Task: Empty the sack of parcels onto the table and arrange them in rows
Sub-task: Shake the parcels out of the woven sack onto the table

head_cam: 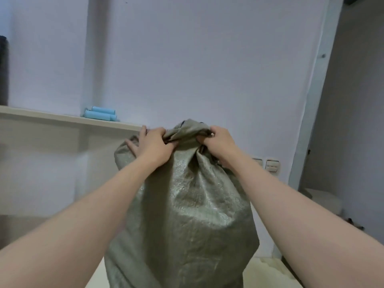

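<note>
Two grips clutch bunched neck of upright grey-green sack (182,204) on surface (268,273): left grip (152,145), right grip (218,140).

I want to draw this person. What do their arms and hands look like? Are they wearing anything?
Both arms are bare as far as the picture shows: no sleeves. The left hand and right hand have no gloves, and no watch, bracelet or ring shows.

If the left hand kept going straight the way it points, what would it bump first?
The sack: the left hand grips its bunched top. Past that, probably the shelf end or the wall; depth is unclear.
</note>
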{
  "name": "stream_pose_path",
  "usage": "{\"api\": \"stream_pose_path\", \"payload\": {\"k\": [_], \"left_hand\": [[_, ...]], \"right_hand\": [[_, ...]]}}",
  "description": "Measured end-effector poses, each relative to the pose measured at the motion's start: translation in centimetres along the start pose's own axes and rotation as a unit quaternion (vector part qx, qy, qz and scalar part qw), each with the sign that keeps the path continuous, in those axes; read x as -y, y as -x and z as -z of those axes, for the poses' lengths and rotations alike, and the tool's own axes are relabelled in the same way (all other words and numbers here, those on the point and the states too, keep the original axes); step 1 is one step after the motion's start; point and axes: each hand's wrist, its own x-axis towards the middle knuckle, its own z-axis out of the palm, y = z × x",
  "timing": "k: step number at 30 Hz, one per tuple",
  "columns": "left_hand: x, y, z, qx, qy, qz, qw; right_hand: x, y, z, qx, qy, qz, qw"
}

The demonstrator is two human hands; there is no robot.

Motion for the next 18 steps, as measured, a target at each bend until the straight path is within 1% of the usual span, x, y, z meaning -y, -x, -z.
{"api": "stream_pose_path", "payload": {"k": [2, 3, 5, 6, 7, 8, 10, 11, 12, 13, 14, 16, 18], "left_hand": [[-0.5, -0.1, 0.1, -0.039, -0.043, -0.03, 0.998], [-1.3, -0.2, 0.5, -0.076, -0.038, -0.048, 0.995], [-2.9, 0.1, 1.2, -0.159, 0.009, -0.091, 0.983], [-3.5, 0.4, 1.2, -0.178, 0.022, -0.1, 0.979], [-3.7, 0.6, 0.9, -0.175, 0.012, -0.101, 0.979], [-3.6, 1.0, 0.3, -0.156, -0.027, -0.098, 0.982], [-3.1, 1.4, -0.8, -0.081, -0.134, -0.085, 0.984], [-2.9, 1.4, -1.1, -0.046, -0.17, -0.07, 0.982], [-2.8, 1.2, -1.1, -0.013, -0.192, -0.054, 0.98], [-2.8, 1.1, -0.9, 0.012, -0.204, -0.043, 0.978], [-2.8, 1.2, -0.8, 0.026, -0.2, -0.032, 0.979], [-2.6, 1.7, -0.6, 0.038, -0.159, 0.01, 0.987], [-2.5, 2.5, -0.5, 0.061, -0.132, 0.052, 0.988]], "right_hand": [[-0.8, 0.9, -0.2, 0.017, 0.014, 0.002, 1.0], [-0.9, 1.2, -0.3, 0.019, 0.009, 0.005, 1.0], [-0.5, 1.6, 0.0, -0.009, -0.016, 0.025, 1.0], [-0.3, 1.7, 0.4, -0.025, -0.027, 0.035, 0.999], [-0.3, 1.8, 0.9, -0.026, -0.034, 0.04, 0.998], [-0.3, 2.1, 1.5, -0.009, -0.032, 0.038, 0.999], [-0.8, 3.2, 2.5, 0.063, -0.002, 0.018, 0.998], [-1.2, 3.7, 3.0, 0.095, 0.011, -0.001, 0.995], [-1.9, 4.0, 3.4, 0.11, 0.029, -0.022, 0.993], [-2.6, 4.2, 3.9, 0.119, 0.074, -0.043, 0.989], [-3.4, 4.3, 4.5, 0.132, 0.141, -0.065, 0.979], [-5.0, 4.6, 5.4, 0.16, 0.249, -0.119, 0.948], [-6.0, 5.2, 5.7, 0.169, 0.284, -0.183, 0.926]]}}
